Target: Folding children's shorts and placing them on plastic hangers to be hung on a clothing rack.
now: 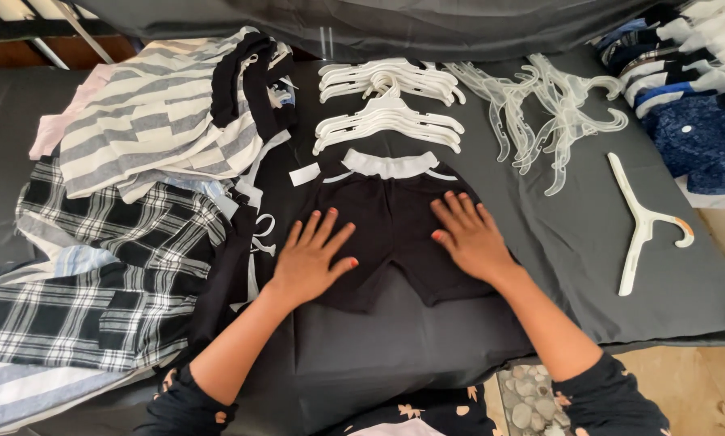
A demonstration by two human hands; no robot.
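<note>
A pair of black shorts (386, 214) with a white waistband lies flat on a dark grey sheet (564, 242), waistband away from me. My left hand (314, 258) presses flat on the left leg of the shorts, fingers spread. My right hand (467, 234) lies flat on the right leg, fingers spread too. Neither hand grips anything.
Stacks of white hangers (388, 121) and clear hangers (552, 113) lie beyond the shorts. A single white hanger (641, 222) lies to the right. Striped (152, 113) and checked clothes (112, 266) pile up at left. Blue garments (697, 129) sit at far right.
</note>
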